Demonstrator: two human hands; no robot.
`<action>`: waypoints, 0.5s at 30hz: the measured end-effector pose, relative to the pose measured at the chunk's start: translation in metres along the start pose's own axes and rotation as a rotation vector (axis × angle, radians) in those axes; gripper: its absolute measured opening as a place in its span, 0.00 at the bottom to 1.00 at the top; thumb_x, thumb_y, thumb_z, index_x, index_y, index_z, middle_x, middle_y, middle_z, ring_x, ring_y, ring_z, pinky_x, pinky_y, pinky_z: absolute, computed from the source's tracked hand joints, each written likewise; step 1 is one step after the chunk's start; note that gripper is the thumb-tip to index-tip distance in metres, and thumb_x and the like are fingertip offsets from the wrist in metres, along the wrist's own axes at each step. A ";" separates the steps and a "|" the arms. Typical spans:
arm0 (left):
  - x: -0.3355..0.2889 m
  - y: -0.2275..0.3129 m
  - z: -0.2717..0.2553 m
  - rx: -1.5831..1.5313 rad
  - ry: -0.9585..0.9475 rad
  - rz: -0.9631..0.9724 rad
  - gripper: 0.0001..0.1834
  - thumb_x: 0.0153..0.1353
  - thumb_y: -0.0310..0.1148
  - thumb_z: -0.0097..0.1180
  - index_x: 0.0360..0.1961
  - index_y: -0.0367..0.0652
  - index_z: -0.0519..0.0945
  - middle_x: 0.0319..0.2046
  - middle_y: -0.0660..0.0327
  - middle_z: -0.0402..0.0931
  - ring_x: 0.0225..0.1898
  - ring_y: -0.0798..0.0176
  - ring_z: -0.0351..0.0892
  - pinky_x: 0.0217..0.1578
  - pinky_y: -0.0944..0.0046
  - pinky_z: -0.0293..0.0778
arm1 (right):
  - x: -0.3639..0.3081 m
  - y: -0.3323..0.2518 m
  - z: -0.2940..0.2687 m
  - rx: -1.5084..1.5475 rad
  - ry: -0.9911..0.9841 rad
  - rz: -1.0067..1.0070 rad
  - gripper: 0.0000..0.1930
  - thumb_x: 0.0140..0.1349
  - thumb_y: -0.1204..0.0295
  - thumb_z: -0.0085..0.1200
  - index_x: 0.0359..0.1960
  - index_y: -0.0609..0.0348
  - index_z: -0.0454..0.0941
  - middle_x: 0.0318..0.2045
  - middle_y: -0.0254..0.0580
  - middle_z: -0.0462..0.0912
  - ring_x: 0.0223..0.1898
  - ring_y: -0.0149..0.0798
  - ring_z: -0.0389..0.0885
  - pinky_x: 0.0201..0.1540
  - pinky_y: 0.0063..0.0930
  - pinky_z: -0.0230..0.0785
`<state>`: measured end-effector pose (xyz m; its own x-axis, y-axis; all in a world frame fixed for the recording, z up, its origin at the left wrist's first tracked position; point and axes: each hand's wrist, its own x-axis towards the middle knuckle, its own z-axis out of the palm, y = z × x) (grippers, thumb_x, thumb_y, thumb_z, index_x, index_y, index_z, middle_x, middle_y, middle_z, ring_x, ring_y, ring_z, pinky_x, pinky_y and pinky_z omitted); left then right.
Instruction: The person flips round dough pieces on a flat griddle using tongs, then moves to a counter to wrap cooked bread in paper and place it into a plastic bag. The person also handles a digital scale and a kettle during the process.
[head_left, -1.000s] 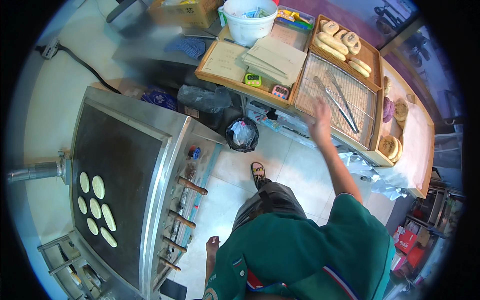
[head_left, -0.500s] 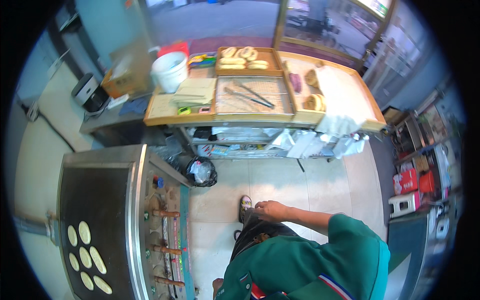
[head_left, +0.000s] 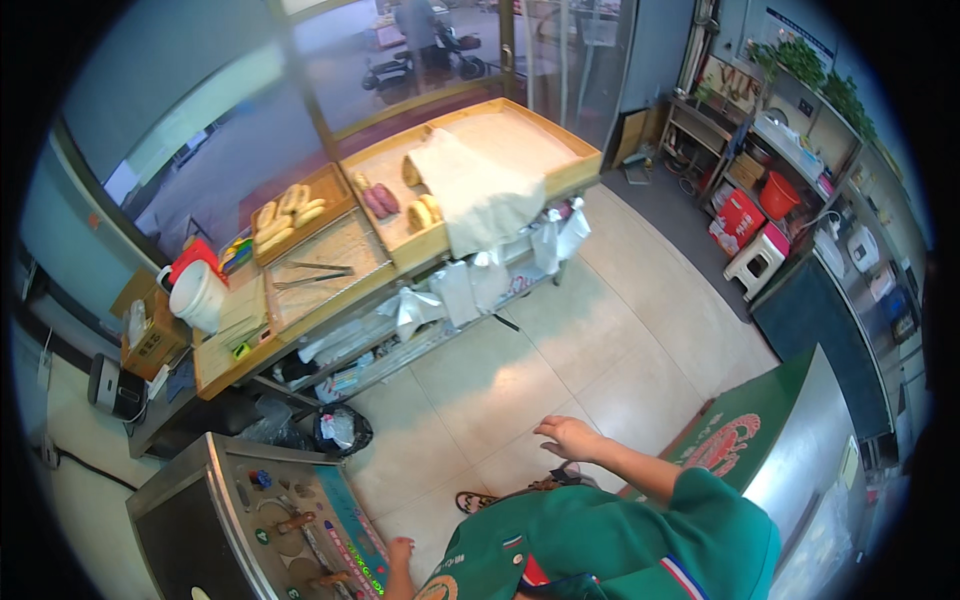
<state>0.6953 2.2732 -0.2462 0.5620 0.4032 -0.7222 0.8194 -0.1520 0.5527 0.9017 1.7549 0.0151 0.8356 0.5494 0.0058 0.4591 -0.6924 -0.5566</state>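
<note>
My right hand (head_left: 568, 438) is out over the tiled floor, fingers loosely apart with nothing in them. My left hand (head_left: 400, 552) hangs low beside the griddle cabinet (head_left: 270, 520); its fingers are mostly hidden. Neither hand touches anything I can make out. Ahead stands a counter with wooden trays: long pale breads (head_left: 290, 215) in one, tongs (head_left: 315, 272) lying on a wire rack in another. In the largest tray, purple rolls (head_left: 380, 200) and yellow rolls (head_left: 425, 212) lie beside a white cloth (head_left: 475, 195).
A black-lined bin (head_left: 340, 430) stands under the counter's near end. To my right is a green-fronted metal counter (head_left: 740, 435). A white stool (head_left: 757, 262), a red box (head_left: 737, 222) and a red bucket (head_left: 778, 195) stand farther right. Tiled floor (head_left: 560, 330) stretches between.
My view has swung to the right, bringing the green-fronted counter into sight and most of the griddle's top out. My right hand has moved away from my leg, its fingers now looser.
</note>
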 end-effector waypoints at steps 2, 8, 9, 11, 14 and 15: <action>0.015 0.036 0.021 0.325 -0.042 0.094 0.14 0.52 0.36 0.49 0.22 0.42 0.85 0.19 0.51 0.80 0.23 0.53 0.81 0.28 0.55 0.76 | -0.048 0.027 -0.023 0.018 0.057 0.155 0.15 0.55 0.69 0.59 0.45 0.58 0.77 0.40 0.44 0.78 0.42 0.50 0.78 0.43 0.40 0.73; -0.010 0.162 0.159 0.667 -0.160 0.479 0.18 0.52 0.42 0.51 0.23 0.36 0.82 0.24 0.45 0.80 0.28 0.44 0.80 0.33 0.50 0.75 | -0.186 0.088 -0.065 0.014 0.201 0.515 0.15 0.55 0.69 0.60 0.44 0.59 0.78 0.39 0.47 0.80 0.41 0.51 0.79 0.44 0.40 0.73; -0.021 0.180 0.183 0.681 -0.198 0.519 0.18 0.52 0.43 0.53 0.22 0.37 0.81 0.23 0.45 0.79 0.28 0.44 0.80 0.33 0.50 0.75 | -0.203 0.095 -0.069 0.025 0.226 0.565 0.15 0.55 0.70 0.60 0.44 0.58 0.78 0.39 0.47 0.80 0.41 0.51 0.79 0.44 0.40 0.73; -0.031 0.227 0.231 0.727 -0.305 0.668 0.19 0.52 0.45 0.56 0.20 0.37 0.80 0.22 0.45 0.78 0.28 0.45 0.80 0.33 0.51 0.75 | -0.232 0.107 -0.074 0.032 0.287 0.653 0.15 0.55 0.69 0.59 0.45 0.58 0.78 0.39 0.47 0.79 0.41 0.51 0.79 0.44 0.41 0.73; -0.046 0.283 0.287 0.768 -0.334 0.993 0.16 0.49 0.41 0.63 0.16 0.40 0.77 0.17 0.49 0.76 0.25 0.46 0.78 0.31 0.52 0.75 | -0.255 0.118 -0.076 -0.012 0.328 0.741 0.16 0.56 0.66 0.59 0.46 0.56 0.78 0.40 0.45 0.80 0.42 0.50 0.79 0.44 0.40 0.73; -0.049 0.300 0.302 0.828 -0.343 1.001 0.15 0.47 0.40 0.65 0.15 0.41 0.76 0.17 0.51 0.75 0.25 0.47 0.78 0.31 0.53 0.75 | -0.261 0.122 -0.076 -0.021 0.342 0.734 0.16 0.57 0.65 0.58 0.47 0.56 0.77 0.40 0.44 0.79 0.42 0.50 0.79 0.45 0.40 0.73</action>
<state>0.9474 1.9355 -0.1706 0.8551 -0.4277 -0.2930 -0.1987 -0.7924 0.5767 0.7625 1.4911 0.0092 0.9705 -0.2197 -0.0992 -0.2395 -0.8314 -0.5015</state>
